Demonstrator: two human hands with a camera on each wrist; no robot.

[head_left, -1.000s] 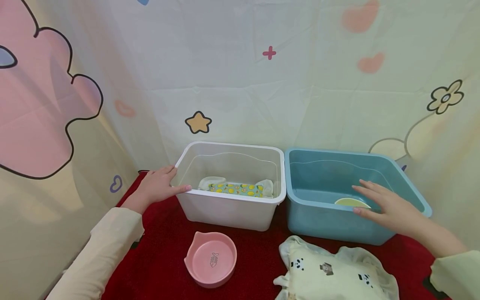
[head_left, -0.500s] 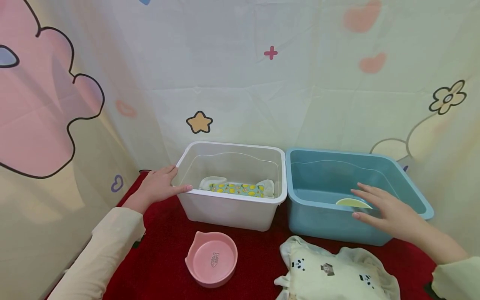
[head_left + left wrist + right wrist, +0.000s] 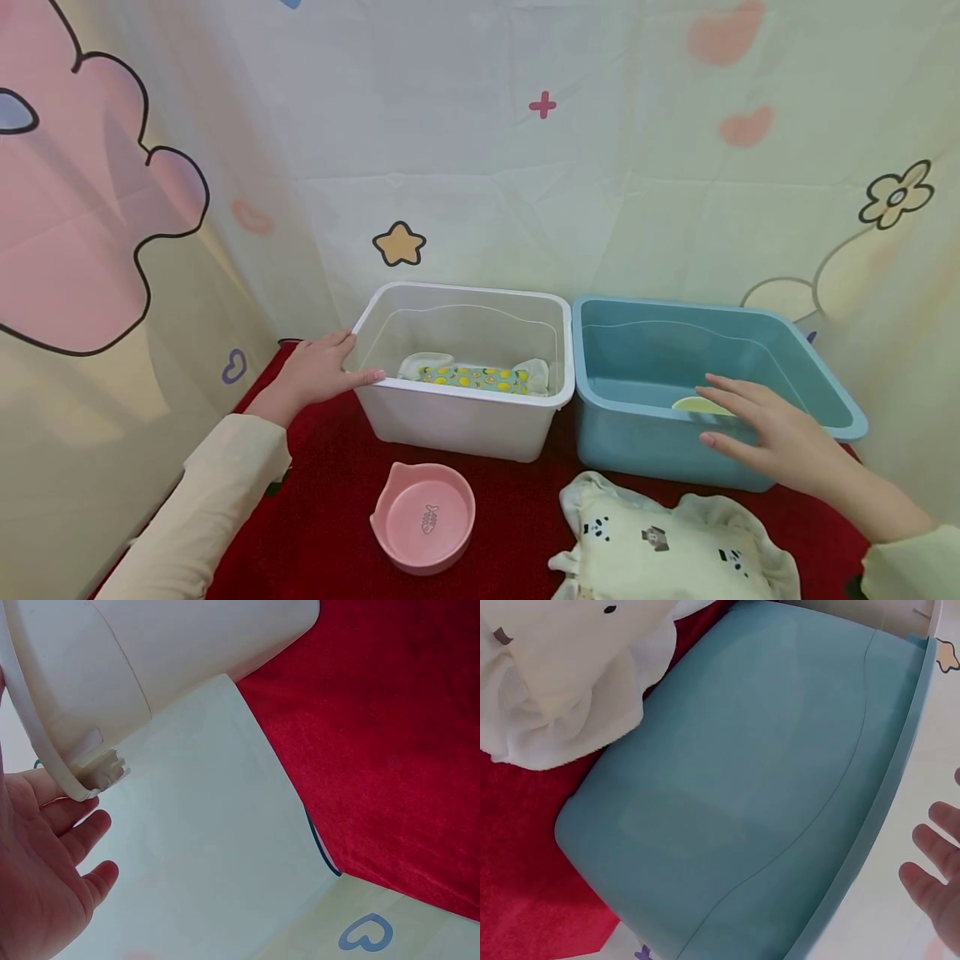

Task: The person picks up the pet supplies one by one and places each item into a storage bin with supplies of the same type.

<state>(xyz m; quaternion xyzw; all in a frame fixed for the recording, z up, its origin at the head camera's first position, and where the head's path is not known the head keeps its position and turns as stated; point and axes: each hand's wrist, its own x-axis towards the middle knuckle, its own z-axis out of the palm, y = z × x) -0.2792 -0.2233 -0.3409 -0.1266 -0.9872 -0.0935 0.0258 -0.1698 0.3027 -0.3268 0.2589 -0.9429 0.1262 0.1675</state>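
My left hand point(image 3: 315, 371) rests on the left front corner of a white plastic bin point(image 3: 457, 425), its thumb on the front rim and fingers along the left side. In the left wrist view, loose fingers point(image 3: 84, 836) show beside the rim. Inside the bin lies a lemon-print cloth item with white frilled ends point(image 3: 476, 379). Over the front rim of a blue plastic bin point(image 3: 637, 437), my right hand point(image 3: 780, 433) hovers with spread fingers. A pale yellow round-edged thing point(image 3: 693, 405) inside the blue bin is partly hidden by the rim and my hand.
A pink cat-eared bowl point(image 3: 423, 521) with a fishbone print stands on the red cloth point(image 3: 322, 517) in front of the white bin. A cream frilled pillow with animal prints point(image 3: 660, 546) lies before the blue bin. Behind hangs a printed curtain point(image 3: 487, 167).
My right hand has shifted slightly left and down over the blue bin. The left hand stays on the white rim. The bins, bowl and pillow have not moved on the cloth.
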